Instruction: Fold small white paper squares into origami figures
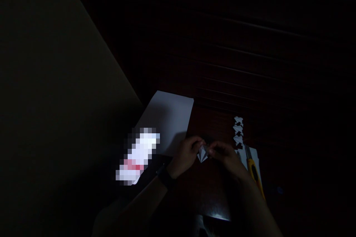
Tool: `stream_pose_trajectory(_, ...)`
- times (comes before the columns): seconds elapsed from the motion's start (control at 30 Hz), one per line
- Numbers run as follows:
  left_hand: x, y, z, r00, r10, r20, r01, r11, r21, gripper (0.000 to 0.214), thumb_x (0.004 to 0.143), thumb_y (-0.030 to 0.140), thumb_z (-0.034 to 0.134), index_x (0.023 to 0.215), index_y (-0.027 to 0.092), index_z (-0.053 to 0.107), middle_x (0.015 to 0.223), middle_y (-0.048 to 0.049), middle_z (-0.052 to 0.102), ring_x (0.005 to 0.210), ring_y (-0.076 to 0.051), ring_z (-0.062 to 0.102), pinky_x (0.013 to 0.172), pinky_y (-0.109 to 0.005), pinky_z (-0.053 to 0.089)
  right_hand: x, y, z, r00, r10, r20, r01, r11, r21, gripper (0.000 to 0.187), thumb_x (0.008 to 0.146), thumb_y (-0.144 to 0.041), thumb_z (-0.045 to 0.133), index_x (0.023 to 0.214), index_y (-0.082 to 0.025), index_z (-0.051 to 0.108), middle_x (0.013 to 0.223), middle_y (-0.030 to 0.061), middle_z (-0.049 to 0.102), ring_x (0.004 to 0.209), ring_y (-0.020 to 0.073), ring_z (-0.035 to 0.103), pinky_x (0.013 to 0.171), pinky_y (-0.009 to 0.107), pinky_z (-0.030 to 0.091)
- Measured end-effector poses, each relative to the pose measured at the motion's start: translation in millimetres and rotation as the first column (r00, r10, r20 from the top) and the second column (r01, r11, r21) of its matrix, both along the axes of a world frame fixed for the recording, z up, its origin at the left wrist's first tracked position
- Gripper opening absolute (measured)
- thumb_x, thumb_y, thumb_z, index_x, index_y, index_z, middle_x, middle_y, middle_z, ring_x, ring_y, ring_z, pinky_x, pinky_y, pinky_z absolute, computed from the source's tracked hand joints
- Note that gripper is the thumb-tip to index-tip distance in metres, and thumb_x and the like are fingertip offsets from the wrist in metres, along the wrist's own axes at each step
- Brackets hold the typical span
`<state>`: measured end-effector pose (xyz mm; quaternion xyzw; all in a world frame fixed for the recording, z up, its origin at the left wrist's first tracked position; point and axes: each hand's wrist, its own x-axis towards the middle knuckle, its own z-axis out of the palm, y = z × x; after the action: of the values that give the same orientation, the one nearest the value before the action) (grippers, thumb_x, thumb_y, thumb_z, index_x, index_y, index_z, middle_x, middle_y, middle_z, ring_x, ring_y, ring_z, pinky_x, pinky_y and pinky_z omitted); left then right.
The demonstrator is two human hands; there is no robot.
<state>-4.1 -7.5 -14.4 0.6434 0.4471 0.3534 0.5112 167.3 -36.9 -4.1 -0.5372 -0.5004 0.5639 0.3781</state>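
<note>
Between my two hands, a small piece of folded white paper [203, 153] is held up, its pointed end toward me. My left hand [187, 155] pinches its left upper edge; a dark band circles that wrist. With closed fingers my right hand [226, 155] grips the paper's right side. To the right of my hands, several small folded paper shapes [238, 129] stand in a row on the dark table. Below them lies a yellow utility knife [253, 172] on some white paper [257, 155].
A large white sheet [172, 118] lies at the left of my hands. In front of it is a bright, blurred-out screen [139, 155]. A pale wall or panel [55, 81] rises at the left, and dark wooden slats [236, 70] are at the back. The room is very dim.
</note>
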Motion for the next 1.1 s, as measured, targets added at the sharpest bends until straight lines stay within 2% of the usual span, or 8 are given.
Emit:
stream_pose_trajectory(0.17,1,-1,4.9,1.0,-0.015,-0.027,0.016,0.999,0.029,0.024,0.09,0.031,0.045,0.087,0.018,0.065,0.083,-0.0027,0.067,0.075,-0.016,0.06,0.066,-0.025,0.043,0,1,0.4,0.998,-0.029,0.058,0.028,0.999,0.016,0.022,0.078,-0.04,0.064,0.075,-0.019,0.065,0.069,-0.0005,0.061,0.066,0.0149,0.051,0.063,0.028,0.038)
stream_pose_trajectory(0.3,1,-1,7.4,0.999,-0.034,-0.025,0.035,0.998,0.047,0.021,0.088,0.034,0.05,0.089,0.019,0.066,0.084,-0.0021,0.067,0.077,-0.015,0.061,0.067,-0.024,0.044,1,2,-1.2,0.997,-0.066,0.045,0.065,0.998,0.027,0.023,0.075,-0.041,0.067,0.072,-0.019,0.067,0.067,0.0,0.062,0.065,0.0154,0.052,0.062,0.029,0.039)
stream_pose_trajectory(0.5,2,0,4.9,0.999,0.033,0.014,-0.033,0.999,0.023,0.022,0.088,0.035,0.051,0.088,0.018,0.065,0.082,-0.0025,0.066,0.075,-0.015,0.06,0.065,-0.024,0.045,-2,2,-1.3,0.984,-0.165,-0.071,0.166,0.986,0.007,0.019,0.074,-0.038,0.069,0.079,-0.02,0.067,0.076,0.0015,0.065,0.069,0.0166,0.056,0.066,0.03,0.044)
stream_pose_trajectory(0.67,1,2,2.0,0.991,0.124,0.059,-0.121,0.992,-0.045,0.028,0.086,0.041,0.051,0.085,0.016,0.064,0.069,-0.0003,0.061,0.062,-0.012,0.055,0.056,-0.022,0.042,-12,1,1.4,0.956,-0.229,-0.186,0.231,0.973,-0.012,0.02,0.079,-0.039,0.064,0.093,-0.024,0.064,0.082,0.0006,0.063,0.073,0.0167,0.058,0.066,0.029,0.046)
stream_pose_trajectory(0.83,1,3,1.4,0.98,0.178,0.092,-0.169,0.981,-0.099,0.03,0.084,0.043,0.053,0.082,0.015,0.063,0.061,0.0016,0.055,0.055,-0.011,0.05,0.051,-0.02,0.039,-23,-1,1.1,0.95,-0.273,-0.153,0.285,0.957,0.057,0.019,0.078,-0.036,0.066,0.09,-0.023,0.063,0.088,0.002,0.064,0.08,0.0177,0.057,0.071,0.028,0.044)
stream_pose_trajectory(1.1,3,1,-2.4,0.978,0.199,0.063,-0.198,0.98,-0.03,0.027,0.084,0.042,0.053,0.082,0.017,0.064,0.068,-0.0002,0.061,0.062,-0.013,0.055,0.055,-0.022,0.042,-25,-1,0.5,0.952,-0.285,-0.113,0.295,0.952,0.078,0.017,0.076,-0.034,0.067,0.087,-0.022,0.062,0.085,0.0017,0.063,0.08,0.0181,0.056,0.072,0.029,0.043)
